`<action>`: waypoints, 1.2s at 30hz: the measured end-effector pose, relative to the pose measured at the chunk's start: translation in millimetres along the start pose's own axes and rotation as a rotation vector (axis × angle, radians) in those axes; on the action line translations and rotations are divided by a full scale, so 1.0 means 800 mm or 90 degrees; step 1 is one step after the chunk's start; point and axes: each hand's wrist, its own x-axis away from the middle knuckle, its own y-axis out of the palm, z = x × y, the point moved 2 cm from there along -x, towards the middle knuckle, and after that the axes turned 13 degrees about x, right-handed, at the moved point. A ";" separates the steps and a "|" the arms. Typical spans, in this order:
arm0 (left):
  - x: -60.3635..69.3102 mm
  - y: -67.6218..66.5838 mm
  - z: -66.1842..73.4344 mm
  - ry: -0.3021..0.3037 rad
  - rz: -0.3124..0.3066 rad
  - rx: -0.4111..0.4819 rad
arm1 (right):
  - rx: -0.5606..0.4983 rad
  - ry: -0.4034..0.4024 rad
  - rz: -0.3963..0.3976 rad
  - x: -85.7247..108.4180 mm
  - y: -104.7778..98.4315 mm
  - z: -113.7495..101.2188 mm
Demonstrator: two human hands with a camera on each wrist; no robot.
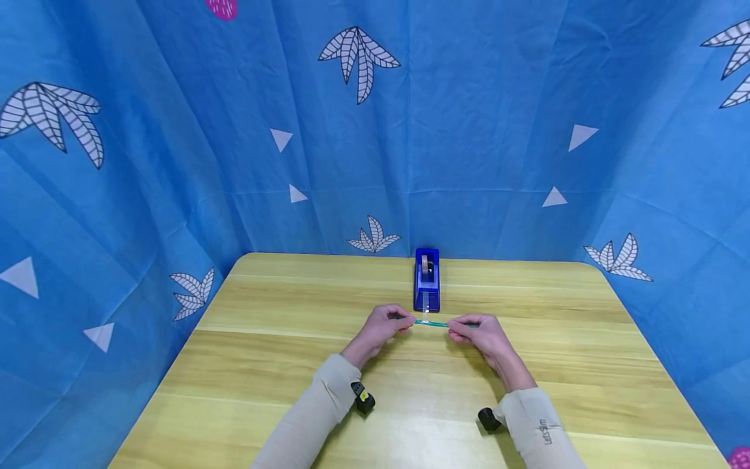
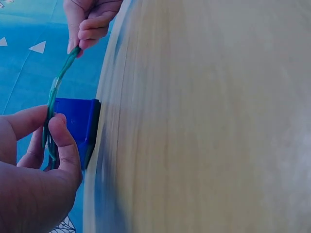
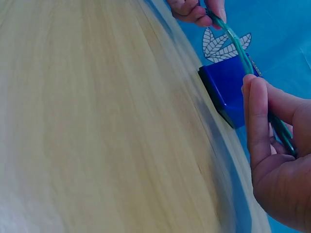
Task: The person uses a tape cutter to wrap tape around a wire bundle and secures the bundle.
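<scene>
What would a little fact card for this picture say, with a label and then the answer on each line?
Left grip: pinches the thin green piece
Right grip: pinches it farther along
Green piece's place: stretched between both hands, just in front of the tape dispenser
Dispenser colour: blue
Clear tape: at the dispenser's front, reaching toward the green piece; I can't tell how firmly it sticks
Table: light wood
Curtain: blue, with white leaves and triangles

Table: pale wood grain, rounded far corners. Blue curtain behind and both sides; white triangles, leaf prints.
</scene>
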 end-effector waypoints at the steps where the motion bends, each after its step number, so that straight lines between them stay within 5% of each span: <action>1: -0.001 0.000 -0.001 0.002 0.001 -0.001 | 0.002 -0.001 0.004 0.000 0.000 0.000; 15: -0.003 -0.003 -0.003 0.020 0.000 0.004 | 0.025 -0.013 0.032 0.002 -0.001 -0.003; 36: 0.000 -0.001 0.006 0.068 0.006 -0.096 | -0.008 0.040 0.038 0.001 0.000 -0.003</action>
